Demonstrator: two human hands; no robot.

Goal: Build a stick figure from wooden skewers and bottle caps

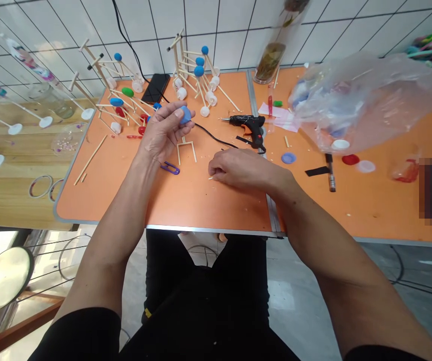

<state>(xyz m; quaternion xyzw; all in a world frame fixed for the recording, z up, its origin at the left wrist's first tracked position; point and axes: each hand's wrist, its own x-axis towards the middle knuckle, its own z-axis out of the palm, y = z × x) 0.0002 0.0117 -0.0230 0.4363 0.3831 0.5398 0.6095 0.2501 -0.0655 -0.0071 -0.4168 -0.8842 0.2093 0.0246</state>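
White tile wall (231, 42) behind an orange table (216, 205).

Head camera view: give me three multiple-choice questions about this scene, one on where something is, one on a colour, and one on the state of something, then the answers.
1. Where is the hot glue gun?
A) Inside a plastic bag
B) On the orange tabletop
C) On the floor

2. What colour is the rounded piece held in the left hand?
A) Blue
B) Red
C) Green

3. What is the right hand doing?
A) Gripping the glue gun
B) Holding up a plastic bag
C) Resting on the tabletop

Answers:
1. B, the glue gun lies on the orange surface beyond the hands.
2. A, the piece between the left thumb and fingers is blue.
3. C, the right hand lies low on the tabletop, apart from the glue gun.
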